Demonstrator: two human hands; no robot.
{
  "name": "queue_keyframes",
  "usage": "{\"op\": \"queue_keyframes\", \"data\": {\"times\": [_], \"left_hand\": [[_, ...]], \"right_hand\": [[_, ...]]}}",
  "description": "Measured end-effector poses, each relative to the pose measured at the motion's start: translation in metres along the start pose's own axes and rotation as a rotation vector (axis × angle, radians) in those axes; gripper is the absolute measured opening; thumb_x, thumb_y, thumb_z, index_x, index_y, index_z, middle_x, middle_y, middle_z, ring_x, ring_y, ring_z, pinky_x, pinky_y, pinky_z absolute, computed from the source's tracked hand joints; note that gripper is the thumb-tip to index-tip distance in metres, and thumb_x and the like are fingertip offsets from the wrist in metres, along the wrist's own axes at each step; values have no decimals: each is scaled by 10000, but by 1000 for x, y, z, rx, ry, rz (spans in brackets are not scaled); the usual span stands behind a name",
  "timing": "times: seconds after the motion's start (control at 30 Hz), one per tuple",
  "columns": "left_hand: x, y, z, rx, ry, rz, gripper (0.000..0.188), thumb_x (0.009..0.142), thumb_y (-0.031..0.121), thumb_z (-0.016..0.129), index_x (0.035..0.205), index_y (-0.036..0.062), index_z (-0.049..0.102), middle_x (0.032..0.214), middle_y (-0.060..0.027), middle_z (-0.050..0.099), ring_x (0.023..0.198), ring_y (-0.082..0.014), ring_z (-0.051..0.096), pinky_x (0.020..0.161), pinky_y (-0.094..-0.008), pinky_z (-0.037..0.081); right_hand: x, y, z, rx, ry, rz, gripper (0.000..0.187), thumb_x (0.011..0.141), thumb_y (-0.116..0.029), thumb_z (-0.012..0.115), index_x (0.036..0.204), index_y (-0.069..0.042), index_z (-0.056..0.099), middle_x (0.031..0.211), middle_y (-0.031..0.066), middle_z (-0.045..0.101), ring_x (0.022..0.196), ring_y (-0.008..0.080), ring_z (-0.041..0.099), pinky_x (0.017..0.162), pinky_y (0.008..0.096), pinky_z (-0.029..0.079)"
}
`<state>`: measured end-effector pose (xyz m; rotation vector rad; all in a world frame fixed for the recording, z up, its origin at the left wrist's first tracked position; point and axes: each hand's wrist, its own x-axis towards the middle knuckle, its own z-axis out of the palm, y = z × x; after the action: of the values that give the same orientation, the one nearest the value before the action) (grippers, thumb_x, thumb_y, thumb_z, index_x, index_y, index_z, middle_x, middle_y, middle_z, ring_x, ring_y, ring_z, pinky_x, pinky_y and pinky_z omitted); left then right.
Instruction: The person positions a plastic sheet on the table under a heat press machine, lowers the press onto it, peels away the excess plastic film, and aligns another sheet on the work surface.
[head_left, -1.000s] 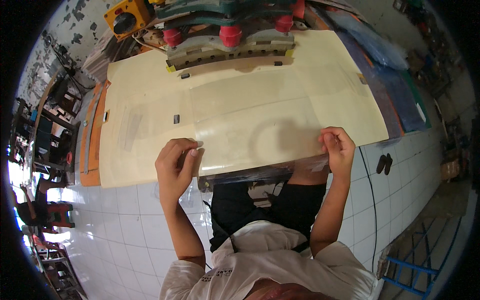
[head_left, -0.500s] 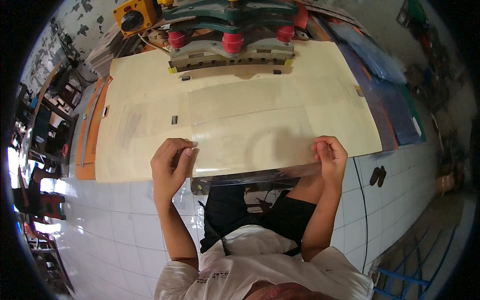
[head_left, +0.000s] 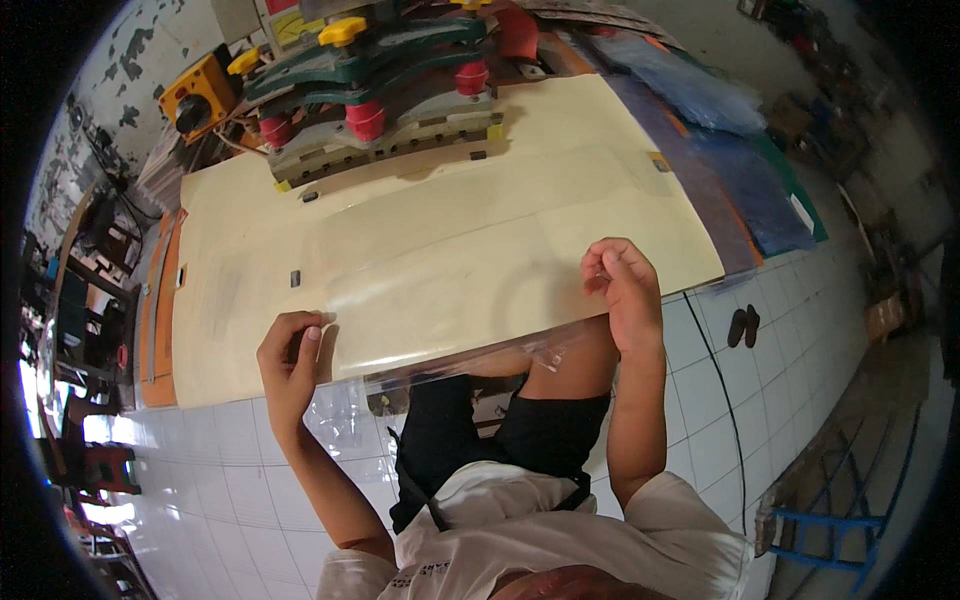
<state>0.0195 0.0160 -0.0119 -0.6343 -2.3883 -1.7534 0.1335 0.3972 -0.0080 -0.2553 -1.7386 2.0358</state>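
Note:
A clear plastic sheet (head_left: 440, 270) lies over the cream board (head_left: 230, 270), its front edge hanging past the board toward my lap. At the sheet's left edge, the thumb and forefinger of my left hand (head_left: 290, 355) are pinched together on the plastic. My right hand (head_left: 625, 290) is at the right edge, fingers curled in toward the thumb and closed on the film there. Beyond the sheet stands a pressing machine with a green frame (head_left: 375, 65), red cylinders (head_left: 365, 120) and a long metal bar (head_left: 385, 145) low over the board.
Small dark blocks, one of them a stop (head_left: 295, 278), sit on the board. A yellow switch box (head_left: 200, 92) is at the far left. Blue plastic film (head_left: 680, 85) is piled at the far right. Sandals (head_left: 742, 326) and a black cable (head_left: 715, 370) lie on the tiled floor.
The view has turned, so the machine and board appear further left and tilted. Both hands stay at the sheet's sides, and the hanging front flap now looks clearer and more creased.

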Motion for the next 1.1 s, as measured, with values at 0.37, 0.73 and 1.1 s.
{"op": "queue_keyframes", "data": {"times": [0.37, 0.73, 1.1], "left_hand": [[0, 0, 3, 1, 4, 15, 112, 925, 37, 565, 966, -26, 647, 947, -86, 663, 876, -157, 621, 792, -270, 491], [6, 5, 4, 80, 37, 43, 129, 849, 2, 574, 930, -24, 671, 924, -130, 664, 872, -236, 635, 786, -312, 501], [9, -2, 2, 133, 8, 126, 141, 800, -5, 612, 928, -25, 667, 947, -145, 677, 887, -282, 639, 792, -346, 507]], "right_hand": [[6, 13, -15, 359, 80, 10, 193, 970, -156, 550, 1102, -17, 576, 1041, 81, 613, 945, 162, 592, 885, 366, 498], [3, 13, -14, 390, 33, -27, 176, 990, -173, 505, 1083, -37, 566, 1079, 94, 600, 1001, 201, 583, 932, 383, 475], [3, 14, -15, 426, 55, -84, 196, 992, -181, 490, 1089, -28, 564, 1101, 117, 594, 1013, 214, 579, 944, 416, 472]]}}
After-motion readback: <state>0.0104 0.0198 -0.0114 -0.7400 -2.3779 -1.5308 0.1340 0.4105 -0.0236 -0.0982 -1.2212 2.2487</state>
